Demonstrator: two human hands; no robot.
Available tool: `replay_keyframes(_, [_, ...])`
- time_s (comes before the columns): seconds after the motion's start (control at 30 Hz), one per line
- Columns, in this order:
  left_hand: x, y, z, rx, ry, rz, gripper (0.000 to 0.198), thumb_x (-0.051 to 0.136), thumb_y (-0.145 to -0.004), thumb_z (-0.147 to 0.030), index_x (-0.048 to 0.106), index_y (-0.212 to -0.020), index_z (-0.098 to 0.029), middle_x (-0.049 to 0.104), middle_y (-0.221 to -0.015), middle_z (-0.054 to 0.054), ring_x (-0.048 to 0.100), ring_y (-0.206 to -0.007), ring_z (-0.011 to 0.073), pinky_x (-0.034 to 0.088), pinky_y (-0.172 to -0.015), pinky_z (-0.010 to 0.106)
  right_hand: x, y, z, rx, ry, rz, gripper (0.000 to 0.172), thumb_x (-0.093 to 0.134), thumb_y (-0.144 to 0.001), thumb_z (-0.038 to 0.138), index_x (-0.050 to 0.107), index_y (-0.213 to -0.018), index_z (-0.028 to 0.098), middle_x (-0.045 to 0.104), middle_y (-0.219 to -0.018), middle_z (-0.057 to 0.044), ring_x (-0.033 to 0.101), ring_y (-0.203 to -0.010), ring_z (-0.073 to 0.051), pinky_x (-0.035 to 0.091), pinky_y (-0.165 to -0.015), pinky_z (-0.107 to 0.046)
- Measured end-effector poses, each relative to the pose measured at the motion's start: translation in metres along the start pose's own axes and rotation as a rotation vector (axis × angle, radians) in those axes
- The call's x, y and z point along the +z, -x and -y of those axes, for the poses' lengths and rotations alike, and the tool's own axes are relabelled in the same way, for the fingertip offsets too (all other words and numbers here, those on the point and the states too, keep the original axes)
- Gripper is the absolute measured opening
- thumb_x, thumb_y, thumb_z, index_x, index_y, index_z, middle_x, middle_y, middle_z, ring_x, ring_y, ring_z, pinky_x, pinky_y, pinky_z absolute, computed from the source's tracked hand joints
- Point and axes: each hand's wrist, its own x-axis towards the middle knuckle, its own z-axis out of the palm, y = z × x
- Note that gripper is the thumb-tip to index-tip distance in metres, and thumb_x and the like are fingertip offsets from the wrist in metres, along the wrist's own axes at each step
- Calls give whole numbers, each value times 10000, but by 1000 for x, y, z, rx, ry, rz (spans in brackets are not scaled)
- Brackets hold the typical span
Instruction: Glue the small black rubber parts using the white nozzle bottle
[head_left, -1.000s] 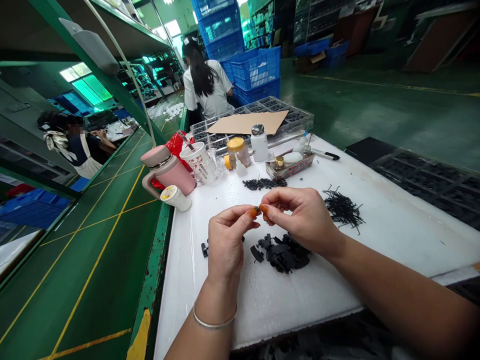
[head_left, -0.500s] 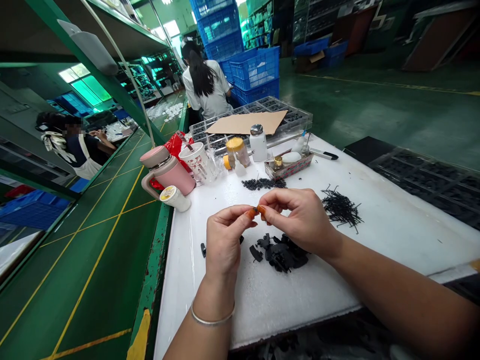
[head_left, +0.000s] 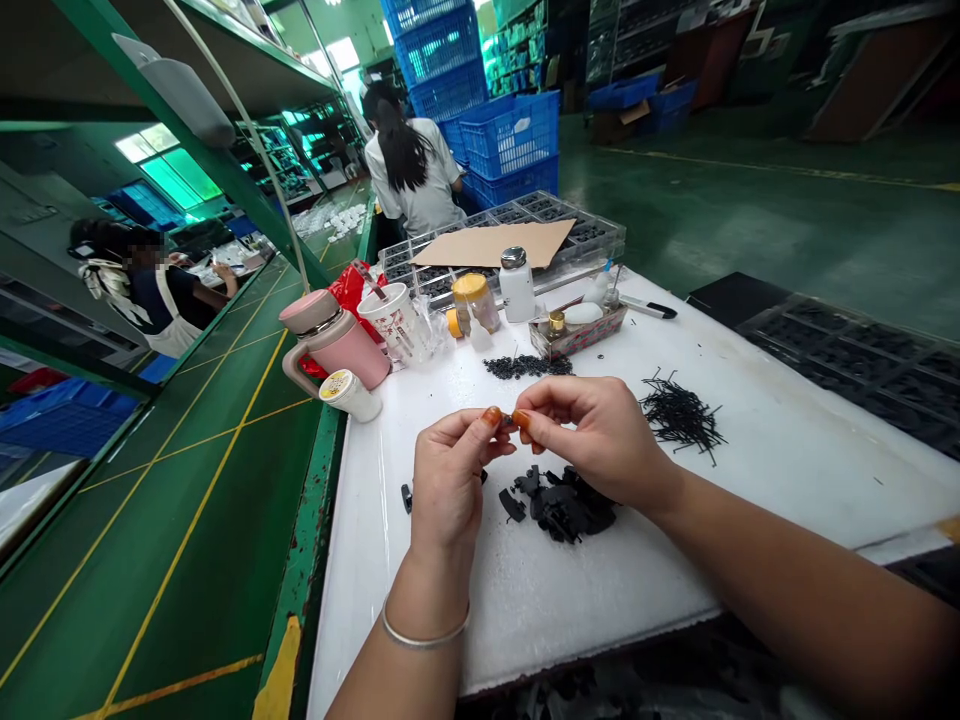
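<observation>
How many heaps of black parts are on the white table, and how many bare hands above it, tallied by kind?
Heap of tiny black pieces: 1
Heap of thin black rods: 1
Heap of chunky black pieces: 1
Bare hands, left hand and right hand: 2
Total: 5
The small dark item between the fingertips is too tiny to count.
</observation>
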Motion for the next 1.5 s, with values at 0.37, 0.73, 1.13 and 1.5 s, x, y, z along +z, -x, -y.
replay_keyframes(0.37, [1, 1, -2, -49, 64, 68, 111, 736, -742, -250, 729, -766, -142, 701, -736, 50, 648, -696, 133, 542, -646, 247, 0, -3, 4, 198, -371, 30, 84, 718, -759, 188, 657, -739, 133, 636, -600, 22, 573, -517, -59, 488, -499, -148])
replay_keyframes(0.73, [3, -1, 4, -30, 148, 38, 133, 817, -635, -205, 742, -744, -196, 710, -722, -2, 657, -637, 102, 553, -623, 208, 3, -2, 4, 197, -353, 41, 155, 733, -761, 256, 649, -748, 126, 634, -606, 11, 562, -512, -64, 472, -494, -167])
replay_keyframes(1.13, [-4, -5, -8, -53, 184, -14, 185, 839, -602, -202, 709, -731, -177, 718, -723, 14, 669, -637, 89, 494, -506, 110, -42, -20, 5, 98, -71, -288, 181, 718, -769, 318, 660, -811, 151, 642, -670, -18, 568, -544, -106, 454, -486, -228])
replay_keyframes(1.5, [-13, -12, -14, -26, 250, -48, 174, 842, -579, -165, 717, -699, -173, 710, -683, 6, 664, -613, 78, 493, -497, 87, -72, -11, -14, 203, 971, 276, 99, 633, -788, 240, 728, -811, 228, 714, -814, -18, 633, -771, -191, 411, -648, -286])
